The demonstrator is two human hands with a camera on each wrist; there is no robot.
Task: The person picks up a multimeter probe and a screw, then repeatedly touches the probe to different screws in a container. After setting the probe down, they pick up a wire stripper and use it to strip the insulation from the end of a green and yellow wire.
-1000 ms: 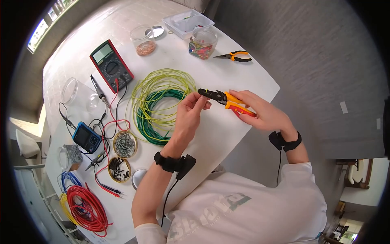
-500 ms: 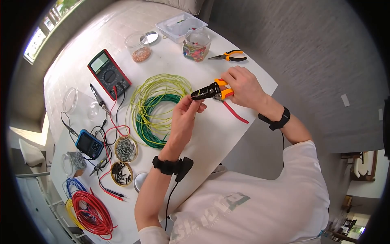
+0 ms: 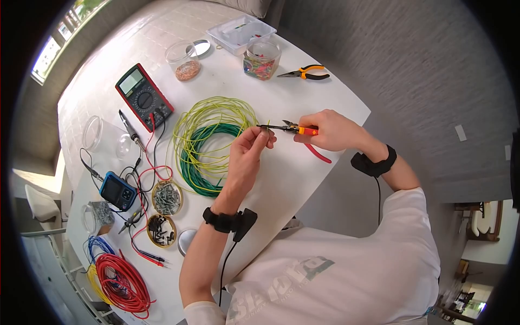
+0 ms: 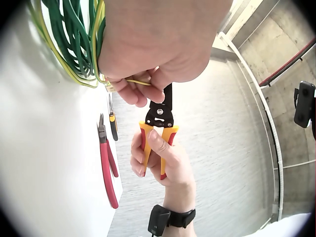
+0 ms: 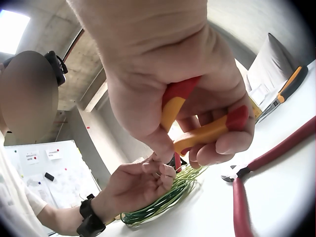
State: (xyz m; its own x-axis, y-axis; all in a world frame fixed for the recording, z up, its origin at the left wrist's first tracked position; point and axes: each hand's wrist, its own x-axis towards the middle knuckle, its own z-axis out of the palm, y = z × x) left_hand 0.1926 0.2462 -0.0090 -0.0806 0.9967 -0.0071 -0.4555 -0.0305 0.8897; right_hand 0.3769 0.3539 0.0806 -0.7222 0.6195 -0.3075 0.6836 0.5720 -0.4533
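Note:
My left hand (image 3: 248, 154) pinches the end of a thin yellow-green wire (image 4: 139, 82) between thumb and fingers. In my right hand (image 3: 335, 131) is a pair of wire strippers (image 4: 159, 111) with a black head and yellow-and-red handles, the fingers curled round the grips. The head view shows the strippers edge-on, their tip right at the left fingertips, with a short bit of wire standing up there. Beside the left hand lie a yellow-green wire coil (image 3: 216, 103) and a dark green wire coil (image 3: 190, 176). Diagonal cutters (image 5: 240, 202) with red handles rest below the right hand.
Needle-nose pliers (image 3: 306, 72) lie near the far edge, beside a jar (image 3: 262, 60) of colourful small pieces and a plastic tray (image 3: 241, 33). Leftward are a multimeter (image 3: 144, 97), tins of screws (image 3: 167, 197) and a red wire coil (image 3: 123, 285).
The strippers have turned from face-on to edge-on in the head view as the right hand rotated and came lower. The left hand stays near the coils, still pinching the wire.

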